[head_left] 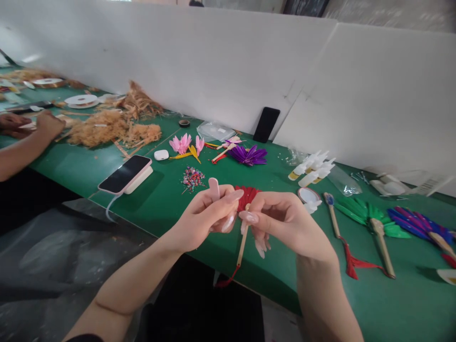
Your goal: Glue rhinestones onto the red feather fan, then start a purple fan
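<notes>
My left hand (208, 213) is closed, fingers curled around a flat pink stick (213, 187) whose rounded end sticks up above them. My right hand (278, 218) has its thumb and forefinger pinched together at the top of the wooden handle (242, 244) of a red fan (248, 194); whether something small is caught between them too, I cannot tell. The red fan is between my hands, partly hidden behind them, above the near edge of the green desk (160, 197), its handle slanting down toward me to a red tassel (228, 280).

Beyond my left hand lies a pile of coloured beads (192, 179), with a white case (161, 155) and a pink-edged phone (125, 174) farther left. Pink flowers (181, 143) and a purple flower (248, 156) lie behind the beads. A black phone (266, 124) leans on the white partition (213, 71). Past my right hand are small bottles (313, 168), a round dish (309, 195) and a green fan (374, 216). At far left, a co-worker's hand (50, 124) is near some tan fibre (103, 128).
</notes>
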### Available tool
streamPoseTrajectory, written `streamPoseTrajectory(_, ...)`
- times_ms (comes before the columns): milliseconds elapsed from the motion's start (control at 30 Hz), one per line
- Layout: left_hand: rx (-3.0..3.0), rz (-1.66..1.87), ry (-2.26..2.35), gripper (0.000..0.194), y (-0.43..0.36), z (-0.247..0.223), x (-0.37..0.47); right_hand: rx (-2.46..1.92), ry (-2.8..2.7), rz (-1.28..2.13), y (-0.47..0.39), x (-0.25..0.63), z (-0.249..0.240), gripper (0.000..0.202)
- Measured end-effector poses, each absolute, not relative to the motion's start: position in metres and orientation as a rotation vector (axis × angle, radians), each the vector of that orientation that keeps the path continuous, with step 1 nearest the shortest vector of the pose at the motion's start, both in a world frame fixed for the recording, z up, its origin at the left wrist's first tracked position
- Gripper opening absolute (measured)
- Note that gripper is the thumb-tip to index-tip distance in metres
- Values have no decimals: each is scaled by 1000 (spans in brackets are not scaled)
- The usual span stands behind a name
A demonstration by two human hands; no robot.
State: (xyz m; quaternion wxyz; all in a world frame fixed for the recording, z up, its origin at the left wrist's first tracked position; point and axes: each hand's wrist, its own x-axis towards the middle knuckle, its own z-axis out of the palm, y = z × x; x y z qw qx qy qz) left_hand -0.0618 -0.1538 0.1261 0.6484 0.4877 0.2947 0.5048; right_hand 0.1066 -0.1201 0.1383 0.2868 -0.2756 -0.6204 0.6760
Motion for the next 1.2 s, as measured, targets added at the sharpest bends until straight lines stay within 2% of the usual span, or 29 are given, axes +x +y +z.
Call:
streamPoseTrajectory(367, 1805, 1237, 1121, 37, -157, 124, -62, -845, -1670, 1716, -121, 107, 141, 24)
streamPoseTrajectory(733, 1364, 1444, 876, 41, -153, 116, -52, -753, -1623, 1746, -123, 110, 140, 22)
streamPoseTrajectory(1067, 1748, 1296, 1002, 25, -157, 124, -57, -823, -1674, 1704, -120, 112, 141, 22)
streamPoseTrajectory(1200, 1771, 1290, 1058, 33, -152, 121, -56, -863, -1686, 1682, -119, 110, 140, 24)
